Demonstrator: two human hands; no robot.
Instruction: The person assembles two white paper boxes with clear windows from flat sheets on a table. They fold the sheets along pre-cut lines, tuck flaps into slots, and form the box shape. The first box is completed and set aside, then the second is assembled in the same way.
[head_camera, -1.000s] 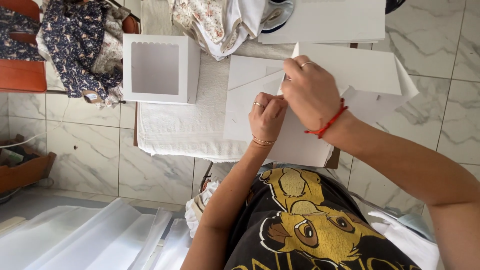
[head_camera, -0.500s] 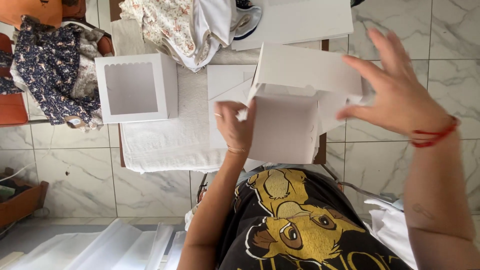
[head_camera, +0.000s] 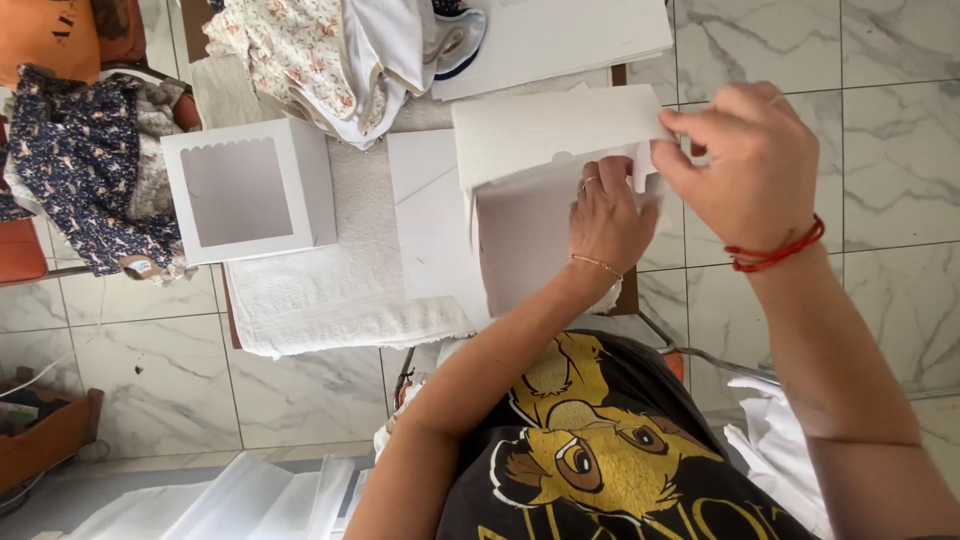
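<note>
Finished window box seen well left of fingers, on white towel; floral clothes further left.

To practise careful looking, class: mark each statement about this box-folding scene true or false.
1. The right hand has a red cord round its wrist. True.
2. The left hand touches the unfinished cardboard box. True.
3. The window box on the table is black. False: it is white.
4. The cloth under the boxes is blue. False: it is white.
5. The right hand hangs free of the cardboard. False: it pinches a flap.
</note>
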